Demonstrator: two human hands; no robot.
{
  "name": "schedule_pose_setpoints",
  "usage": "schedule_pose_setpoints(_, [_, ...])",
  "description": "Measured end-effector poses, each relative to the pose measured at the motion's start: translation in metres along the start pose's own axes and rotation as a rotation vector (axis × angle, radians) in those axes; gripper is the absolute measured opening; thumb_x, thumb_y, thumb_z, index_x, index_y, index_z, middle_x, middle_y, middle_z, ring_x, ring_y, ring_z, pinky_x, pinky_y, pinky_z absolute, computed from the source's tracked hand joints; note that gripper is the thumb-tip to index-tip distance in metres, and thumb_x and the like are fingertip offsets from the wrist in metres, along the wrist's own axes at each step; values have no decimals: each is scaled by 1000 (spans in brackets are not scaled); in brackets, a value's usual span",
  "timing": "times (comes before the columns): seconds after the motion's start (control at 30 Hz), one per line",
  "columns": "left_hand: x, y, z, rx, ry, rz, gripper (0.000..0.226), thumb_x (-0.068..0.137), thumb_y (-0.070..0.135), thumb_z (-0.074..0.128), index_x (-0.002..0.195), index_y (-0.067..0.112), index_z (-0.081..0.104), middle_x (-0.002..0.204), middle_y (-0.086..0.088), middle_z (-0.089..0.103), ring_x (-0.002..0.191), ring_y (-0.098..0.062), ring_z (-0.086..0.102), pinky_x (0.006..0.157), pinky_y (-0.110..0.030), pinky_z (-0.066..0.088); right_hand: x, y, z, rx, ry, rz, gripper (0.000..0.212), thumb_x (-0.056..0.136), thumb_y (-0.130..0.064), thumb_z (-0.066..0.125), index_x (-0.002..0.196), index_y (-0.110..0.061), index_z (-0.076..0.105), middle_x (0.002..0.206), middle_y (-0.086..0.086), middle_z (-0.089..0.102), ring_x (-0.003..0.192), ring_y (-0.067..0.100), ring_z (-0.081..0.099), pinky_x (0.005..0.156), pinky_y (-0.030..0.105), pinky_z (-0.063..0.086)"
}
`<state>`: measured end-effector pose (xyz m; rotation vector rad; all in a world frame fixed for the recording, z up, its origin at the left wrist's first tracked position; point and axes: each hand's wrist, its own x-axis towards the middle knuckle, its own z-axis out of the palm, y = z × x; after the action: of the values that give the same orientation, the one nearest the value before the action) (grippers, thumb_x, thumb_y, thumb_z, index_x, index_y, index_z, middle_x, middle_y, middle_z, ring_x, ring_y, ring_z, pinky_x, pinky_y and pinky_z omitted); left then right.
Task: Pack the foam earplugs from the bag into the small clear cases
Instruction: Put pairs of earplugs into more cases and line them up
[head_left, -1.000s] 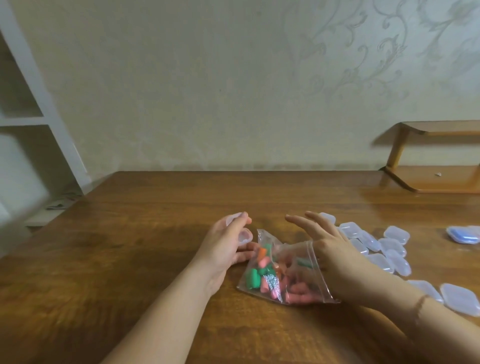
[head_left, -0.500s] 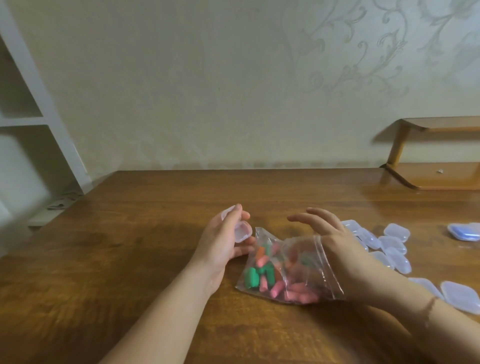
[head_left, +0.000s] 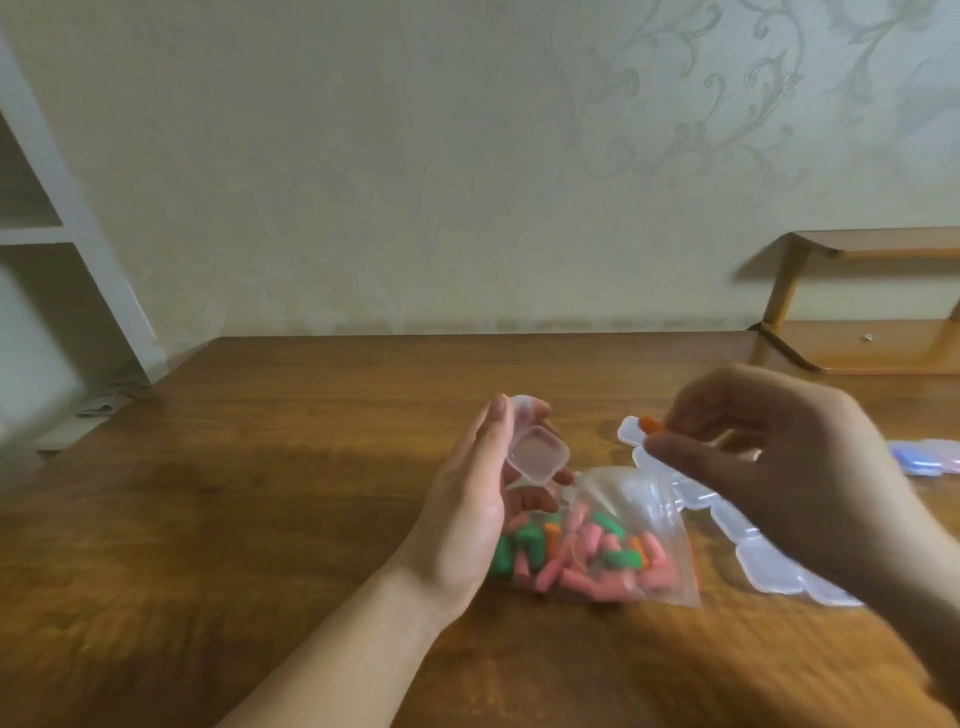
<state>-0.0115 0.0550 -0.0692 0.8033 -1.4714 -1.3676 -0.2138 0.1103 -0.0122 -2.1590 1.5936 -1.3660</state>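
Observation:
A clear zip bag (head_left: 623, 551) with several pink, green and orange foam earplugs lies on the wooden table (head_left: 260, 493), its mouth open toward the top. My left hand (head_left: 467, 509) holds a small clear case (head_left: 537, 453) with its lid hinged open, just above the bag's left corner. My right hand (head_left: 769, 467) is raised above the bag's right side and pinches an orange earplug (head_left: 652, 425) between thumb and fingertips, a short way right of the open case.
Several shut clear cases (head_left: 769, 566) lie in a row on the table under and beside my right hand. A bluish case pile (head_left: 930, 454) sits at the right edge. A low wooden shelf (head_left: 872, 343) stands at back right, white shelving (head_left: 52, 234) at left.
My right hand came out of the bag and rose with an orange earplug pinched in it. My left hand tilted the open case up toward it. The bag settled flat.

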Motion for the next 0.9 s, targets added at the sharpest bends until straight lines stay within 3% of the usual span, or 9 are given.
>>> schedule_pose_setpoints(0.1, [-4, -3, 7, 9, -81, 14, 52, 86, 69, 30, 106, 36, 64, 109, -1, 68, 110, -16, 64, 101, -39, 46, -11, -15, 24, -8, 37, -109, 21, 67, -47, 80, 74, -32, 66, 72, -19, 65, 65, -2, 58, 53, 8, 40])
schedule_pose_setpoints(0.2, [-7, -3, 11, -57, -123, 10, 56, 89, 65, 31, 116, 24, 59, 114, -17, 66, 108, -27, 65, 90, -39, 50, -16, -14, 41, -109, 79, -193, 22, 73, -53, 71, 75, -32, 67, 68, -30, 51, 64, 1, 52, 53, 20, 41])
schedule_pose_setpoints(0.27, [-8, -3, 14, -76, -154, -1, 55, 92, 62, 29, 117, 22, 57, 108, -13, 68, 100, -23, 66, 84, -36, 49, -16, -12, 49, -194, 107, -242, 20, 74, -50, 71, 74, -30, 69, 69, -31, 47, 63, 1, 49, 49, 27, 43])
schedule_pose_setpoints(0.37, [-11, -1, 17, -108, -170, -10, 54, 92, 61, 32, 118, 20, 58, 97, -3, 68, 89, -15, 66, 79, -33, 50, -17, -9, 55, -282, 138, -281, 18, 75, -44, 73, 73, -27, 70, 70, -19, 62, 63, 10, 57, 46, 29, 45])
schedule_pose_setpoints(0.57, [-11, 1, 16, -149, -154, -26, 55, 96, 57, 30, 119, 15, 56, 103, -2, 69, 100, -16, 66, 85, -32, 51, -19, -5, 53, -306, 95, -321, 18, 79, -43, 72, 73, -26, 70, 80, -13, 67, 72, 16, 61, 49, 34, 48])
schedule_pose_setpoints(0.63, [-10, 1, 16, -138, -147, -22, 57, 96, 56, 29, 119, 13, 57, 112, -12, 67, 109, -26, 64, 95, -42, 49, -18, -7, 47, -224, 106, -300, 18, 81, -43, 71, 77, -26, 71, 87, -13, 66, 79, 13, 61, 57, 32, 49])
schedule_pose_setpoints(0.73, [-9, 0, 14, -141, -106, -35, 54, 94, 60, 33, 110, 19, 64, 111, -17, 67, 111, -31, 63, 104, -50, 46, -13, -7, 26, -64, 127, -174, 15, 86, -40, 65, 82, -26, 70, 82, -15, 63, 74, 4, 58, 61, 11, 41])
schedule_pose_setpoints(0.83, [-8, 3, 12, -186, -70, -63, 52, 94, 61, 38, 109, 18, 63, 93, 1, 70, 92, -13, 66, 83, -27, 55, -2, 4, 0, -68, 21, 20, 8, 80, -32, 68, 72, -35, 66, 71, -14, 65, 65, 6, 58, 51, 12, 42])
schedule_pose_setpoints(0.9, [-6, 4, 12, -215, -59, -51, 43, 95, 54, 46, 113, 17, 59, 87, 1, 66, 77, -14, 62, 68, -23, 51, 2, 16, -12, -245, -267, 130, 16, 79, -27, 70, 66, -35, 67, 69, -28, 63, 64, -2, 57, 54, 11, 43])
